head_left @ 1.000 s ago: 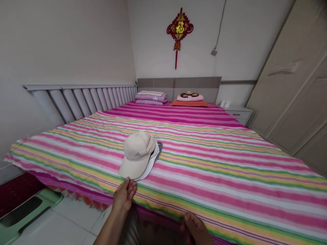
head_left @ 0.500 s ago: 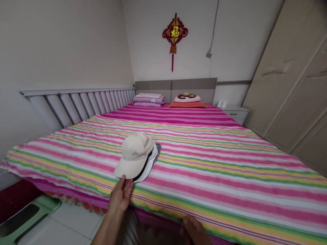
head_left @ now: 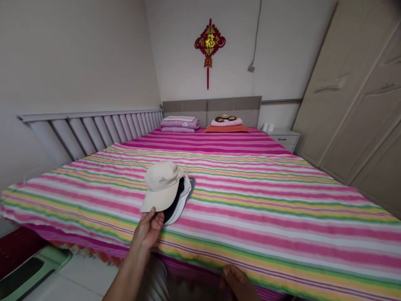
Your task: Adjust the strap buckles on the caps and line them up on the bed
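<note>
Here, the left hand (head_left: 149, 230) pinches one beige cap (head_left: 161, 186) (two or more caps (head_left: 185, 193) beside); the right hand (head_left: 238, 282) curls, grip unclear.

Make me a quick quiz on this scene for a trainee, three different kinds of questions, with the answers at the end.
1. Multiple choice: which part of the beige cap is the left hand gripping?
A) the crown
B) the brim
C) the logo

2. True or false: the right hand is apart from the beige cap.

3. Fill in the blank: the red ornament hangs on the ____ above the headboard.

Key: 1. B; 2. True; 3. wall.
</note>
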`<state>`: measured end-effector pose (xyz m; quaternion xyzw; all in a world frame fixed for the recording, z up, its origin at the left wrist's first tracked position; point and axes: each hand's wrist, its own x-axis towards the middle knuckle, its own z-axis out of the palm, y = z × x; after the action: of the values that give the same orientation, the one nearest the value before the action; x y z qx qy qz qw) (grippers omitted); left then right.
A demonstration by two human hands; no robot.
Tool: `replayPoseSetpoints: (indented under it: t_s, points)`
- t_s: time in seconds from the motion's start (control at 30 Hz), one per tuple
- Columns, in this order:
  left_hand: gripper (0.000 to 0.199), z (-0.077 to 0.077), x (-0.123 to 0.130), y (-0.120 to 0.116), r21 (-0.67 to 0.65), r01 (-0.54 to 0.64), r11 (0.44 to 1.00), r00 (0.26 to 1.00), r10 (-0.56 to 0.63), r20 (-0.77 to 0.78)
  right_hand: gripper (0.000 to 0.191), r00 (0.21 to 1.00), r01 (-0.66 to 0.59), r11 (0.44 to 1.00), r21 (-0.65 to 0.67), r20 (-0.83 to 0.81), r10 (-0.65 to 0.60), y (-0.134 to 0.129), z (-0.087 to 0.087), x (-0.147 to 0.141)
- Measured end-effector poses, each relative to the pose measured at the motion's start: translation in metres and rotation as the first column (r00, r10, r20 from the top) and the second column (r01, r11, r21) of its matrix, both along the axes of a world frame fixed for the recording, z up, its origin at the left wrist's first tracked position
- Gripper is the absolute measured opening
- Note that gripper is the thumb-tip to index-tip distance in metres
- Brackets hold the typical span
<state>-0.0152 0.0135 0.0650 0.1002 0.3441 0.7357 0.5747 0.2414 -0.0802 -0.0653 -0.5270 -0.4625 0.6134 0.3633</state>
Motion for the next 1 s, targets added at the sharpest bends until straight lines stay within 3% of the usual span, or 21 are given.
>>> replayPoseSetpoints:
  t_s: [0.2, 0.33, 0.4, 0.5, 0.6, 0.73, 0.83, 1.0]
  points:
    - [0.025, 0.001, 0.005, -0.001, 0.161, 0.041, 0.986, 0.997, -0.030, -0.068, 0.051, 1.000, 0.001, 1.000, 0.012, -0.027, -0.001, -0.003, -0.001, -0.001]
    - [0.030, -0.005, 0.018, -0.012, 0.188, 0.159, 0.969, 0.987, -0.148, -0.068, 0.051, 1.000, -0.006, 1.000, 0.009, -0.027, 0.006, 0.002, 0.006, 0.000]
    - [0.036, -0.017, 0.032, -0.023, 0.157, 0.237, 0.959, 0.971, -0.237, -0.018, 0.047, 0.996, 0.030, 0.995, 0.091, -0.082, -0.022, 0.009, 0.019, 0.002]
    - [0.041, -0.041, 0.057, -0.043, 0.079, 0.376, 0.923, 0.923, -0.381, 0.054, 0.049, 0.960, 0.136, 0.958, 0.253, -0.272, -0.065, 0.021, 0.054, 0.008]
    - [0.036, -0.062, 0.075, -0.061, 0.045, 0.497, 0.866, 0.861, -0.499, 0.096, 0.063, 0.886, 0.211, 0.938, 0.274, -0.458, -0.066, 0.030, 0.097, 0.013]
    - [0.022, -0.073, 0.085, -0.076, -0.002, 0.577, 0.817, 0.810, -0.572, 0.129, 0.045, 0.696, 0.253, 0.948, 0.191, -0.717, -0.041, 0.034, 0.142, 0.011]
    - [0.023, -0.078, 0.086, -0.083, -0.006, 0.593, 0.805, 0.801, -0.589, 0.103, 0.033, 0.554, 0.322, 0.946, 0.042, -0.818, -0.152, 0.036, 0.157, 0.009]
    - [0.022, -0.092, 0.084, -0.090, 0.042, 0.625, 0.779, 0.778, -0.626, 0.055, 0.026, 0.520, 0.353, 0.934, -0.048, -0.820, -0.238, 0.036, 0.164, 0.007]
